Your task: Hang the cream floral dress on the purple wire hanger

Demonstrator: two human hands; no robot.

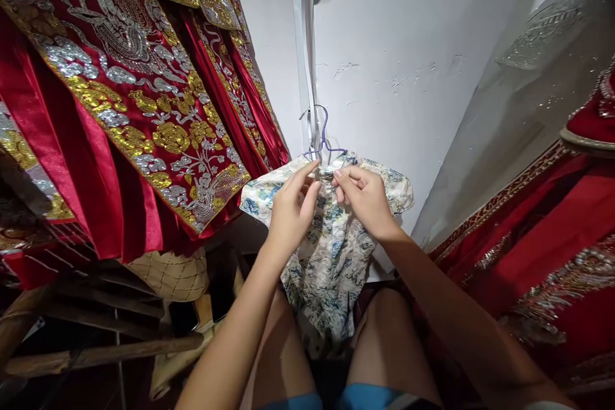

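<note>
A short-sleeved floral shirt (335,250) in white, blue and green hangs on a thin purple wire hanger (325,134) in front of me. My left hand (295,205) is at the left of its collar, thumb and forefinger apart with nothing visible between them. At the right side of the collar, my right hand (362,195) is closed in a pinch on the shirt's neck edge; its fingertips cover the exact spot. The lower part of the shirt hangs between my knees.
White straps (310,45) run down the pale wall (394,25) to the hanger. Red embroidered garments (158,109) with gold and silver sequins hang at left. More red beaded clothing (542,224) is at right. A wooden rack (96,359) stands low on the left.
</note>
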